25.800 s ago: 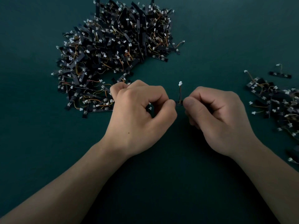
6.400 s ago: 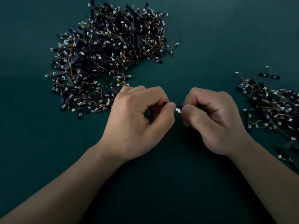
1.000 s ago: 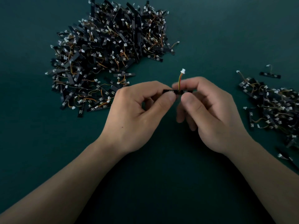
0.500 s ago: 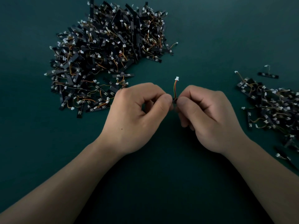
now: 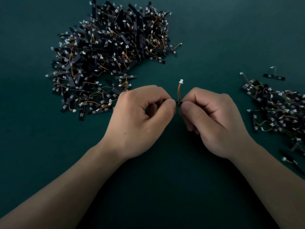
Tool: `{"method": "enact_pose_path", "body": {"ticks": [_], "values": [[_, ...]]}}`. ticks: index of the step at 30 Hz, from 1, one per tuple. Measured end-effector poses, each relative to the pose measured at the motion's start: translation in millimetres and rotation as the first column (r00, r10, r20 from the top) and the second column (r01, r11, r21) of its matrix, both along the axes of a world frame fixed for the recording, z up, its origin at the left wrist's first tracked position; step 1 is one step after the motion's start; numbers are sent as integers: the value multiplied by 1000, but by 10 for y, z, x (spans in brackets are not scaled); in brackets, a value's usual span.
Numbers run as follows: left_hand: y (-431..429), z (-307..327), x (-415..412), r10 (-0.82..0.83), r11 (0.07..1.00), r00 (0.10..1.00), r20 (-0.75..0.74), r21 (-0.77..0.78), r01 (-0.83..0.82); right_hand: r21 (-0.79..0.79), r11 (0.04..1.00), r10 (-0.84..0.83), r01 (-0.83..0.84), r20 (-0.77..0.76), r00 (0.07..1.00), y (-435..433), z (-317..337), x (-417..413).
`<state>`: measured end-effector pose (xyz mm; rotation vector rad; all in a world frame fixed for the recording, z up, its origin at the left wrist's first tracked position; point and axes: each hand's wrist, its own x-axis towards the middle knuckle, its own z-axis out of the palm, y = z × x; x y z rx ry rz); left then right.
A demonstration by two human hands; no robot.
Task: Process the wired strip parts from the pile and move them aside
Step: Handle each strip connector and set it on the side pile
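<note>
Over the tabletop (image 5: 214, 38), strip (image 5: 178, 103) runs left-right, wire (image 5: 179, 92) upward.

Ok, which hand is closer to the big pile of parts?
Left. The left hand sits right beside the big pile; the right hand lies farther right, toward the smaller pile.

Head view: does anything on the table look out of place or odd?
Only a stray: one strip part lies alone beyond the smaller pile on the right, apart from it. Nothing else stands out.

Bare left hand (image 5: 140, 119), bare right hand (image 5: 214, 120), bare forearms (image 5: 69, 192)
</note>
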<state>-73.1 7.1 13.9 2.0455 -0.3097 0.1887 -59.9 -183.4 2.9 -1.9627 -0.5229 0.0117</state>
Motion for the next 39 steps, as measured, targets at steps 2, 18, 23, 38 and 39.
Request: {"method": "enact_pose_path", "body": {"ticks": [2, 18, 23, 38, 39], "values": [[-9, -1, -8, 15, 1000, 999, 30, 14, -16, 2, 1000, -2, 2, 0, 1000, 2, -2, -2], [-5, -2, -1, -17, 1000, 1000, 26, 3, 17, -11, 1000, 14, -14, 22, 1000, -13, -6, -5], [-2, -1, -4, -6, 1000, 999, 42, -15, 6, -1, 1000, 11, -11, 26, 1000, -6, 6, -2], [-1, -19, 3, -13, 1000, 998, 69, -14, 14, -21, 994, 103, -104, -54, 993, -35, -5, 27], [3, -16, 3, -14, 1000, 998, 66, -26, 15, -17, 993, 113, -114, -60, 992, -38, -9, 26]]}}
